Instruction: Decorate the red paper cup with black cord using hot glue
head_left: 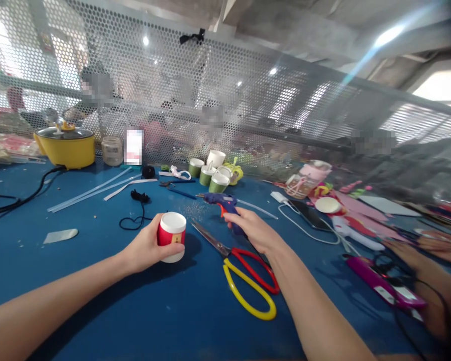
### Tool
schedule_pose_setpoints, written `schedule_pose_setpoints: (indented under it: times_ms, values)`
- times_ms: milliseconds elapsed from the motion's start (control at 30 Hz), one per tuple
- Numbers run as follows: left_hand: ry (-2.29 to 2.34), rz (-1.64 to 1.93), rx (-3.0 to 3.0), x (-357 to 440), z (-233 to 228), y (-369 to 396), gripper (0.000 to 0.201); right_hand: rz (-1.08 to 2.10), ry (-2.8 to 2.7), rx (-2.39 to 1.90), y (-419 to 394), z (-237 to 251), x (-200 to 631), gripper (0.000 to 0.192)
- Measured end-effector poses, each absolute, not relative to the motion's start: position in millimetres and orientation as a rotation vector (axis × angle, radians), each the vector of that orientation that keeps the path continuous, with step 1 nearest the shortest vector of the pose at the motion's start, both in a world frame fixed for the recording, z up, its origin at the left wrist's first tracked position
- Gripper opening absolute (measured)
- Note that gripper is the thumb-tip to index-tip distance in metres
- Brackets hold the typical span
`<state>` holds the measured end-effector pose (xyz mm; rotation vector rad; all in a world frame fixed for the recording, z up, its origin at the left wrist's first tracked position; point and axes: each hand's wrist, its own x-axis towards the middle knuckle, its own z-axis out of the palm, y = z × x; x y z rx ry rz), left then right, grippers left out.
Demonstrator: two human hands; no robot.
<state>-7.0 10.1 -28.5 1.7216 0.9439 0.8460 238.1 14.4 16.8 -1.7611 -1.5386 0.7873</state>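
My left hand (146, 246) grips a small paper cup (172, 235) wrapped in red, its white rim facing up, just above the blue table (97, 301). My right hand (252, 228) is closed around the handle of a blue glue gun (221, 200) with an orange trigger, its nozzle pointing left. Between my hands lie scissors (244, 273) with one red and one yellow handle loop, blades pointing up-left toward the cup.
Green-wrapped cups (210, 173) stand behind the gun. A yellow electric pot (65, 145) with a black cord sits far left, white strips (97, 189) beside it. At right, another person's hands (428, 250), a purple tool (383, 283), a phone and pink craft pieces. A perforated metal screen backs the table.
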Motion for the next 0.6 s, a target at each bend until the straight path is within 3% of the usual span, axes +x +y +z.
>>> schedule_pose_setpoints:
  times_ms: [100,333,600]
  values:
    - [0.926,0.872,1.582,-7.1,-27.4,10.5,0.051,0.930,-1.388,-1.587,9.1,19.7,227.1,0.026]
    - [0.888,0.893,1.284,-6.2,-24.0,9.1,0.049,1.143,-1.370,-1.371,-12.6,28.0,196.3,0.027]
    - [0.921,0.976,1.278,-5.1,-27.8,11.7,0.057,0.884,-1.556,-1.490,-32.4,30.3,177.8,0.023]
